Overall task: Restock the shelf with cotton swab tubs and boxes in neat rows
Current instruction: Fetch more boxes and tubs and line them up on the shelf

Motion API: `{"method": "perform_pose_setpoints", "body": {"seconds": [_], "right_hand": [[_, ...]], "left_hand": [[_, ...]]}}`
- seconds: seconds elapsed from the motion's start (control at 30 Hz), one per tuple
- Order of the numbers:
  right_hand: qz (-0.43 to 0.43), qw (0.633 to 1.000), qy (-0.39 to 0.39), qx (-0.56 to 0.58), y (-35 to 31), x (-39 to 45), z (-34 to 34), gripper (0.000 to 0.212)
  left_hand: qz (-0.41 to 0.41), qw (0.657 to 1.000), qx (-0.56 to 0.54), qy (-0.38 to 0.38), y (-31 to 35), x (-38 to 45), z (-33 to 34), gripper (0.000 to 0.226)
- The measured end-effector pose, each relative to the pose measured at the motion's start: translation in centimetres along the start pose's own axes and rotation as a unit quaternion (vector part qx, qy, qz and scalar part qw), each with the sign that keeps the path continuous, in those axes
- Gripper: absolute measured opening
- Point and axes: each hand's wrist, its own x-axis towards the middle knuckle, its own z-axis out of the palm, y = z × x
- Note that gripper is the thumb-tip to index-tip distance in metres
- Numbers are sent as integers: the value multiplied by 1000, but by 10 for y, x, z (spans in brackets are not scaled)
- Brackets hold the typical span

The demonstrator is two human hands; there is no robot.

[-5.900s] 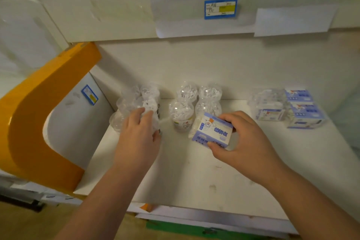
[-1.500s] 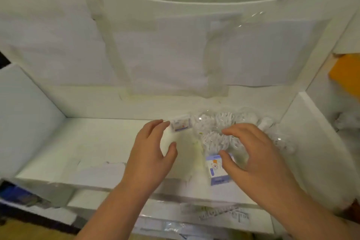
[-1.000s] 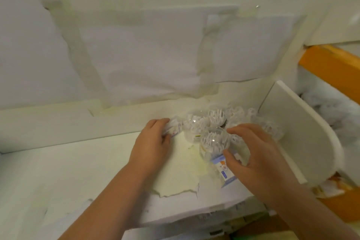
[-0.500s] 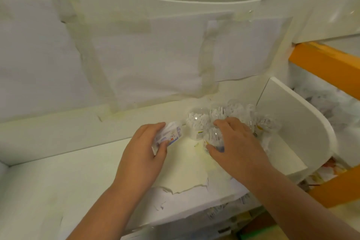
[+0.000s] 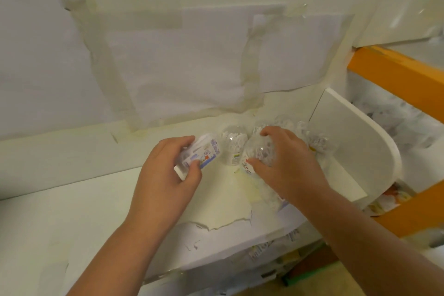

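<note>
Hands are both busy at the right end of the white shelf (image 5: 72,211), close to its curved end panel (image 5: 355,151). The left hand (image 5: 165,175) grips a small cotton swab box (image 5: 204,151) with blue print; fingers curl over its top and the thumb presses on its near face. The box is tilted and seems lifted a little off the shelf, though I cannot say this for sure. The right hand (image 5: 286,163) is curled over a clear tub (image 5: 257,154) full of white swabs, with fingertips on the far side and the thumb on the label side, so it holds this tub. Just beside it, toward the back, stands another clear tub (image 5: 234,144), and more tubs (image 5: 317,143) crowd between the right hand and the end panel. They are blurred, so I cannot count them.

The step in hand looks like arranging: the tubs are being gathered at the right end, and the box waits for its place to the left of them. I judge that the task is only in an early part, because much of the shelf to the left carries nothing yet.

The next move calls for setting the held tub upright in line with its neighbours, then putting the box flat beside the row, its printed face to the front. Torn paper covering (image 5: 228,221) near the shelf edge could catch a sliding box, so lifting is safer than pushing.
</note>
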Motion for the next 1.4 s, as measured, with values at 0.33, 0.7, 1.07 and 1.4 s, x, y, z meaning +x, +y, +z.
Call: {"method": "perform_pose_setpoints", "body": {"seconds": [0.33, 0.7, 1.07, 1.4], "right_hand": [[-37, 991, 93, 87, 20, -42, -88, 56], [-39, 985, 137, 99, 124, -145, -214, 58], [27, 986, 155, 53, 298, -247, -327, 57], [73, 988, 133, 42, 406, -233, -333, 56]], "left_hand": [[36, 999, 1, 19, 73, 1, 13, 38], [81, 993, -83, -8, 231, -50, 90, 37], [116, 979, -154, -71, 403, -124, 217, 33], [59, 982, -137, -113, 443, -113, 337, 37]]}}
